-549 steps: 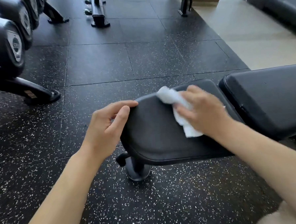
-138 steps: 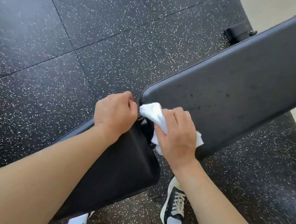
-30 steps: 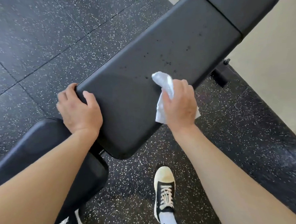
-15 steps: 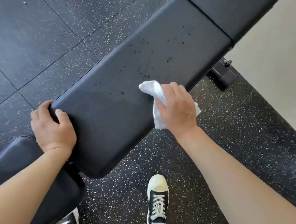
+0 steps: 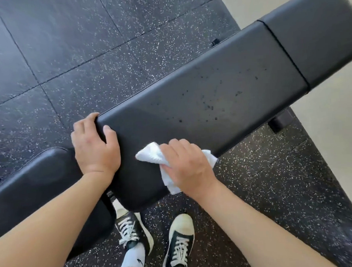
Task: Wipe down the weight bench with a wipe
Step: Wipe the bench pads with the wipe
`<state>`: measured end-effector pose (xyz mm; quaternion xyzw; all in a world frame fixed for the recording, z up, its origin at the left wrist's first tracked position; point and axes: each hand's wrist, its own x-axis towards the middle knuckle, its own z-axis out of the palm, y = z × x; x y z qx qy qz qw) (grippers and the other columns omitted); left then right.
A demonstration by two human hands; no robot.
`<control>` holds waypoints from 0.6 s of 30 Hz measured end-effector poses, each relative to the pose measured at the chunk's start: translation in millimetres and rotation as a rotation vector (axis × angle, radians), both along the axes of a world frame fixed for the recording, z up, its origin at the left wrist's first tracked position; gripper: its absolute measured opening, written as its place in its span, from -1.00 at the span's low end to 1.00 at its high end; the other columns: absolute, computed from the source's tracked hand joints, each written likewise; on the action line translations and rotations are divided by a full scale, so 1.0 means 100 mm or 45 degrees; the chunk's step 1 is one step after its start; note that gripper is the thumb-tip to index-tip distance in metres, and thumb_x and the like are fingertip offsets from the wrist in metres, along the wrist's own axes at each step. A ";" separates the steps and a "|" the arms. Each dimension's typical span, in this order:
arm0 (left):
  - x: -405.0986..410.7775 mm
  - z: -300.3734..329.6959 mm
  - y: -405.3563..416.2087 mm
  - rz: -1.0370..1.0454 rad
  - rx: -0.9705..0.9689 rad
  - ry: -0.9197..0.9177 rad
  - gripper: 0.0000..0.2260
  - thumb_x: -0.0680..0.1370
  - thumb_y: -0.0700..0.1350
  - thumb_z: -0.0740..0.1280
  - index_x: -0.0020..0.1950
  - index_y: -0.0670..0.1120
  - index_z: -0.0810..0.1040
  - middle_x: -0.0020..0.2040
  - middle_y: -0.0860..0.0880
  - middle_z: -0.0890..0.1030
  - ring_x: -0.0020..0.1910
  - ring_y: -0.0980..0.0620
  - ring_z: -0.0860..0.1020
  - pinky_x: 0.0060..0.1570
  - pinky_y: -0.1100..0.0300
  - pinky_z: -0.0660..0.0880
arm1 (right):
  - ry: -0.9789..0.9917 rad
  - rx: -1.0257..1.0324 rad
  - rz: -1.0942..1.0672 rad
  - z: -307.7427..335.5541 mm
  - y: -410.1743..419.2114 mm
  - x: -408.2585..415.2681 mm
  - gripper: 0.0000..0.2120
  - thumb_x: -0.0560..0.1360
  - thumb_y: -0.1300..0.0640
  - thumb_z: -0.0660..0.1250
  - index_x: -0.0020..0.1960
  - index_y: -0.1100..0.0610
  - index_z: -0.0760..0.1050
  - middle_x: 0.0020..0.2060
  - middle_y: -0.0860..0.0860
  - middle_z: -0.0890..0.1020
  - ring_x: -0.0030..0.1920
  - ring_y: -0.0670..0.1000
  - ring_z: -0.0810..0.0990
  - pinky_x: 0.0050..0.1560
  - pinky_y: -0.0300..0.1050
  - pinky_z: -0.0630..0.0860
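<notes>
The black padded weight bench runs diagonally from lower left to upper right, its long back pad speckled with dark droplets. My left hand grips the near left end of that pad, fingers curled over its far corner. My right hand holds a crumpled white wipe and presses it on the pad's near edge, close to the left hand. Part of the wipe hangs below my palm. The bench's seat pad lies under my left forearm.
Black speckled rubber floor tiles surround the bench. A pale floor starts at the right. A bench foot sticks out under the pad at right. My two black-and-white sneakers stand just below the bench.
My right hand has dragged the wipe back along the pad toward my left hand and the near edge. The view has shifted, so the bench sits lower and more level.
</notes>
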<state>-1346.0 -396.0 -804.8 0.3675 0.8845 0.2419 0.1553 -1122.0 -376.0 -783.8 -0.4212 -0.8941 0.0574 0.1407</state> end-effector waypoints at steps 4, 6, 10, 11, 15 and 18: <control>-0.01 -0.02 -0.01 0.012 0.001 -0.017 -0.56 0.60 0.06 0.16 0.46 0.00 0.45 0.36 -0.09 0.44 0.28 -0.19 0.39 0.16 -0.12 0.42 | -0.040 0.026 -0.410 -0.03 0.59 0.55 -0.83 0.54 0.14 0.26 -0.02 0.22 0.55 -0.23 0.10 0.48 -0.27 0.16 0.46 -0.33 0.05 0.47; -0.03 -0.04 -0.01 0.019 0.001 -0.029 -0.57 0.60 0.06 0.17 0.45 0.01 0.44 0.35 -0.07 0.44 0.28 -0.17 0.39 0.11 -0.13 0.45 | 0.005 -0.081 -0.654 -0.02 0.68 0.46 -0.75 0.55 0.09 0.21 0.06 0.25 0.53 -0.16 0.13 0.51 -0.20 0.19 0.47 -0.26 0.07 0.49; -0.05 -0.05 -0.02 -0.018 0.019 -0.035 -0.56 0.59 0.06 0.16 0.45 -0.03 0.44 0.34 -0.10 0.45 0.26 -0.21 0.41 0.18 -0.13 0.43 | 0.025 -0.112 -0.576 -0.02 0.55 -0.42 -0.78 0.50 0.10 0.25 0.02 0.22 0.54 -0.17 0.11 0.51 -0.22 0.16 0.47 -0.26 0.06 0.47; -0.05 -0.06 -0.01 -0.027 0.007 -0.034 -0.55 0.59 0.05 0.16 0.45 -0.04 0.44 0.35 -0.11 0.45 0.26 -0.22 0.41 0.19 -0.13 0.42 | 0.030 -0.111 -0.455 -0.03 0.55 -0.69 -0.82 0.47 0.12 0.30 -0.01 0.20 0.55 -0.19 0.10 0.51 -0.23 0.16 0.48 -0.28 0.06 0.45; -0.07 -0.04 -0.01 -0.060 -0.001 -0.048 -0.54 0.58 0.02 0.16 0.45 -0.10 0.45 0.35 -0.16 0.46 0.25 -0.25 0.43 0.23 -0.09 0.37 | 0.053 -0.091 -0.119 -0.02 0.73 -1.42 -0.83 0.52 0.06 0.34 -0.05 0.18 0.56 -0.19 0.08 0.53 -0.22 0.13 0.50 -0.29 0.01 0.42; -0.10 -0.02 -0.01 -0.091 -0.014 -0.042 -0.53 0.58 -0.02 0.18 0.46 -0.15 0.46 0.35 -0.19 0.47 0.26 -0.28 0.44 0.30 -0.08 0.33 | -0.021 -0.097 0.037 0.00 0.97 -1.33 -0.84 0.52 0.07 0.37 -0.03 0.18 0.56 -0.18 0.08 0.52 -0.19 0.13 0.50 -0.26 0.02 0.45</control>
